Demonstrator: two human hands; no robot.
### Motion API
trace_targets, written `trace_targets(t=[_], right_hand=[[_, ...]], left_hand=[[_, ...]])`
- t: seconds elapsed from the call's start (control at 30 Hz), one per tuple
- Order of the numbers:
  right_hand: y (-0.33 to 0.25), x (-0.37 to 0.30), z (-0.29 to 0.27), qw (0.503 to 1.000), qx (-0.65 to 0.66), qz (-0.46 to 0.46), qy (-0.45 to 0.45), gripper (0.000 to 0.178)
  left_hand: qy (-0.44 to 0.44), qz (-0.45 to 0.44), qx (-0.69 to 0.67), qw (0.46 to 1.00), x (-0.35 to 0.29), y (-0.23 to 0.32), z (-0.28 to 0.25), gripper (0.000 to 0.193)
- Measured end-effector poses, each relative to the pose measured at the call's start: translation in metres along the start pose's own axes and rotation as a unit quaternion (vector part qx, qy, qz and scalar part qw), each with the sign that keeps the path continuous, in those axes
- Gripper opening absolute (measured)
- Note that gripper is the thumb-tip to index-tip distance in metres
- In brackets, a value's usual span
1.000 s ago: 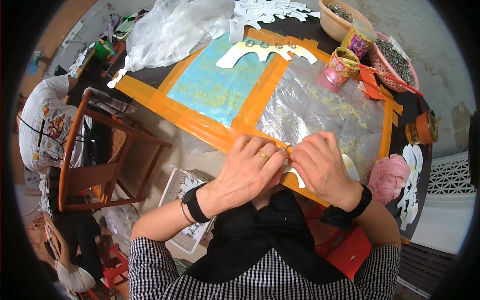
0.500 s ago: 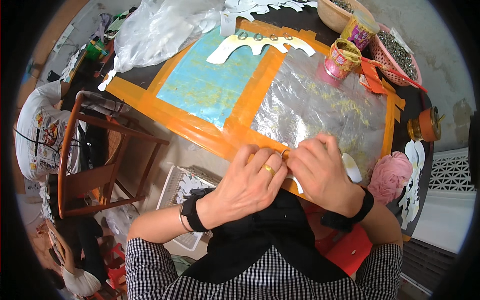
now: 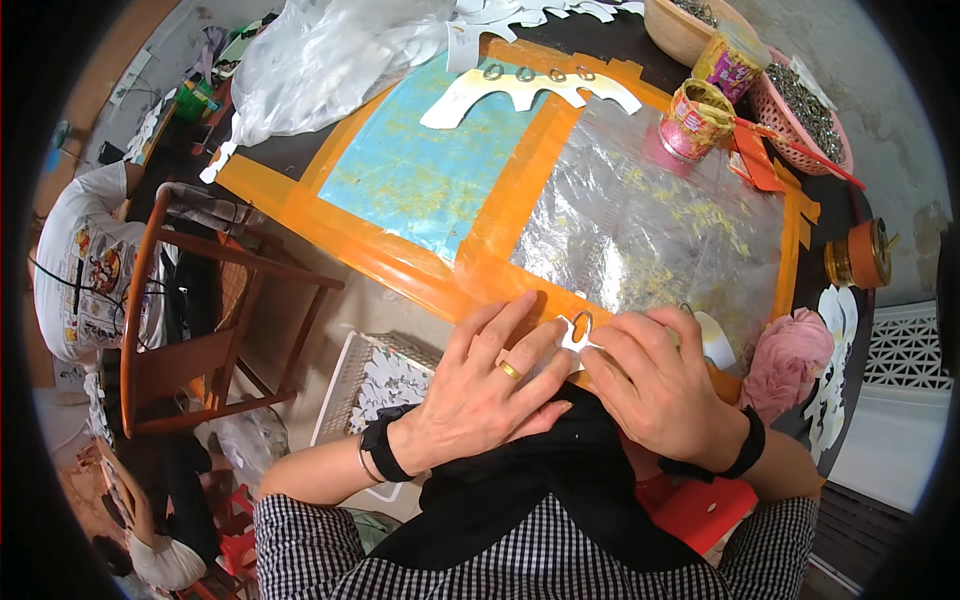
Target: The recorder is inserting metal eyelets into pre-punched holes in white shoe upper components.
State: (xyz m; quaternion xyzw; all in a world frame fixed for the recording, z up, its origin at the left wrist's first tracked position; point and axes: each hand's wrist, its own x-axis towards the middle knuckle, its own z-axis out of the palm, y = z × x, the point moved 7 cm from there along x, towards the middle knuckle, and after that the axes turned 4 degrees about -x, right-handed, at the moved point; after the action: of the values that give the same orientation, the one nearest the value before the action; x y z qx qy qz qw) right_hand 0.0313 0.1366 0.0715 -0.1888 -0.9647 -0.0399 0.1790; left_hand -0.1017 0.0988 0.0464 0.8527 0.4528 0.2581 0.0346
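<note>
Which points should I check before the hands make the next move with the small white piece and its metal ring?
1. Both hands on the piece: left hand and right hand both touch the small white piece. Ok.
2. Metal ring in view at the piece's top: ok.
3. Ring fully fastened: cannot tell.
4. Piece rests at the near orange-taped edge of the table: ok.
5. Long white cut-out with rings lies apart, far side: ok.

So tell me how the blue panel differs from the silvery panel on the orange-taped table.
The blue panel is matte turquoise; the silvery panel is shiny, crinkled foil. A white scalloped cutout lies on the blue one; both hands work at the silvery one's near edge. Both are framed in orange tape and speckled yellow.
</note>
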Motion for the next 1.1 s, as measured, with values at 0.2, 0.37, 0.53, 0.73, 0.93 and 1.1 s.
trace_targets(t=[0.2, 0.37, 0.53, 0.73, 0.93, 1.1], right_hand=[[-0.003, -0.002, -0.003, 0.999, -0.027, -0.022, -0.02, 0.026], [-0.003, -0.008, 0.0, 0.998, -0.051, -0.01, -0.029, 0.027], [0.003, -0.009, -0.002, 0.999, -0.026, 0.031, -0.012, 0.026], [0.014, -0.01, -0.004, 0.998, 0.034, 0.06, -0.01, 0.025], [0.039, -0.012, 0.002, 0.974, 0.194, 0.119, 0.015, 0.025], [0.045, -0.002, -0.009, 0.969, 0.172, 0.158, 0.079, 0.027]], left_hand=[[0.047, 0.022, 0.056, 0.997, -0.009, 0.0, 0.006, 0.043], [0.077, 0.016, 0.057, 0.995, -0.012, -0.001, 0.013, 0.041], [0.079, -0.001, 0.04, 0.996, -0.015, -0.002, 0.017, 0.04], [0.078, -0.016, 0.045, 0.996, -0.015, -0.002, 0.02, 0.046], [0.08, -0.024, 0.046, 0.995, -0.017, 0.0, 0.021, 0.052], [0.07, -0.028, 0.047, 0.996, -0.02, -0.002, 0.023, 0.056]])
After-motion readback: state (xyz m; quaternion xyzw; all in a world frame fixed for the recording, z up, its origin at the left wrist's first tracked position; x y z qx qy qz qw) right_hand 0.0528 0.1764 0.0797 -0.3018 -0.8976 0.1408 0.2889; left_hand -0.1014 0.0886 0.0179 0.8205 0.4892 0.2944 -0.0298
